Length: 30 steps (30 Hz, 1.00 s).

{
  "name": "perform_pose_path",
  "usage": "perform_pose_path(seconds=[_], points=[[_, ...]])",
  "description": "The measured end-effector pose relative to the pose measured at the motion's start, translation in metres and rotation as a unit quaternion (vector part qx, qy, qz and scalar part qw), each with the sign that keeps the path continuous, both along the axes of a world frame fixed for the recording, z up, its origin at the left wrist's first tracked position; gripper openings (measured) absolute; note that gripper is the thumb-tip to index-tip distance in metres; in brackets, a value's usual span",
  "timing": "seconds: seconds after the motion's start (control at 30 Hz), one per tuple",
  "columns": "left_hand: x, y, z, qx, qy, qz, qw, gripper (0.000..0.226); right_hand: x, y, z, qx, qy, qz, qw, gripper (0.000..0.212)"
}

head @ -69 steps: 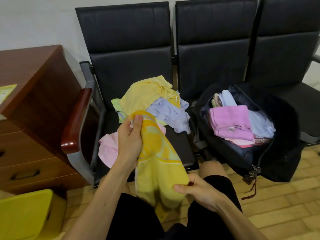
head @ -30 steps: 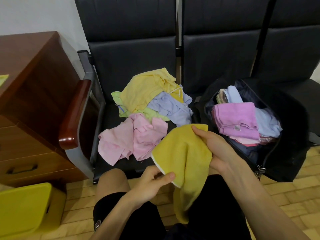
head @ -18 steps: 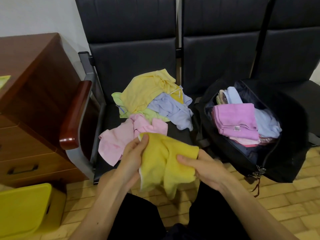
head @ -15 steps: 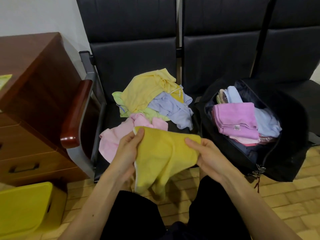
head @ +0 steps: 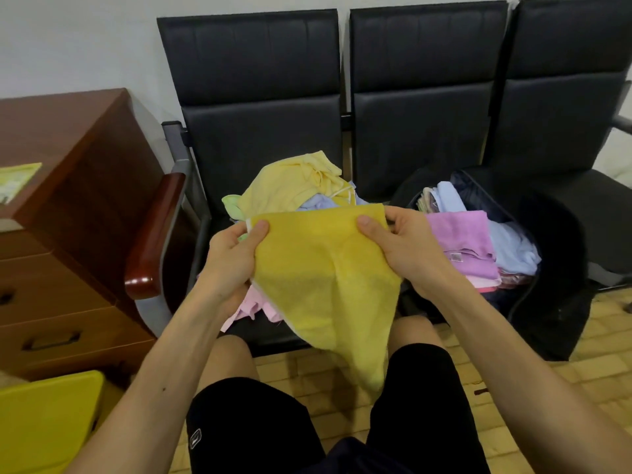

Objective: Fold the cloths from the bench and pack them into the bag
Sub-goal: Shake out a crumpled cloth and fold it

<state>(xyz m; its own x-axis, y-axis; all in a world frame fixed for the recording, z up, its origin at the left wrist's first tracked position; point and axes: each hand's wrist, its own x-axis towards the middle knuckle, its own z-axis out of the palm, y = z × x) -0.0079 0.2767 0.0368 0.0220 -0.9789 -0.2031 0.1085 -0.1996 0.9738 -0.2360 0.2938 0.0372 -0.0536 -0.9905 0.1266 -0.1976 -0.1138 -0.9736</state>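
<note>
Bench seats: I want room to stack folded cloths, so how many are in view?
3: left seat under the loose cloth pile; middle seat behind the open bag; right seat, partly cut off by the frame edge. More may lie beyond.

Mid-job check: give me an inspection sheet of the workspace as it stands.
Surface: black bench, unfolded cloths heaped on its left seat.
Job's things: yellow cloth held up, hanging from its top edge; open bag right of the heap holds folded cloths, purple cloth on top.
Clutter: yellow box on the floor; paper on the drawer unit.
Grippers: left hand and right hand each pinch a top corner of the yellow cloth.
Cables: nothing seen.
Surroundings: wooden drawer unit at left, white wall, tiled floor.
</note>
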Motion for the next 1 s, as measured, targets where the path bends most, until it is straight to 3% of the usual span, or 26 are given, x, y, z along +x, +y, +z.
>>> perform_pose_path(seconds=[0.1,0.23,0.33,0.4,0.53,0.67,0.7,0.8,0.9,1.0], points=[[-0.004,0.002,0.007,-0.021,-0.012,-0.004,1.0,0.044,0.0,0.002,0.002,-0.037,0.049,-0.028,0.998,0.009],[-0.007,0.007,0.005,-0.14,-0.115,-0.119,0.976,0.088,0.001,0.008,0.004,-0.026,-0.007,0.01,1.0,0.009],[-0.003,0.006,-0.002,-0.188,-0.246,-0.197,0.93,0.106,-0.005,0.014,0.0,0.002,0.027,0.083,0.996,0.051],[0.004,0.005,0.0,-0.193,-0.258,-0.184,0.929,0.095,-0.011,0.015,0.0,0.02,0.077,0.089,0.993,0.056],[0.005,0.004,0.003,-0.157,-0.172,-0.104,0.967,0.07,-0.021,0.009,0.005,0.04,0.075,0.007,0.996,0.045],[0.005,-0.001,0.013,-0.12,-0.148,-0.043,0.981,0.096,-0.022,0.004,0.008,0.033,0.034,-0.018,0.999,0.037],[0.007,-0.004,0.016,-0.104,-0.136,-0.041,0.984,0.094,-0.023,0.003,0.01,0.042,0.01,-0.018,0.999,0.031],[0.009,-0.007,0.025,-0.069,-0.079,-0.072,0.992,0.05,-0.025,0.002,0.019,0.09,-0.125,-0.008,0.988,0.014],[0.007,-0.006,0.031,-0.045,-0.05,-0.099,0.993,0.02,-0.022,0.006,0.022,0.08,-0.14,0.04,0.986,0.026],[0.009,-0.004,0.033,-0.052,-0.042,-0.117,0.991,0.031,-0.021,0.012,0.021,0.048,-0.026,0.072,0.996,0.066]])
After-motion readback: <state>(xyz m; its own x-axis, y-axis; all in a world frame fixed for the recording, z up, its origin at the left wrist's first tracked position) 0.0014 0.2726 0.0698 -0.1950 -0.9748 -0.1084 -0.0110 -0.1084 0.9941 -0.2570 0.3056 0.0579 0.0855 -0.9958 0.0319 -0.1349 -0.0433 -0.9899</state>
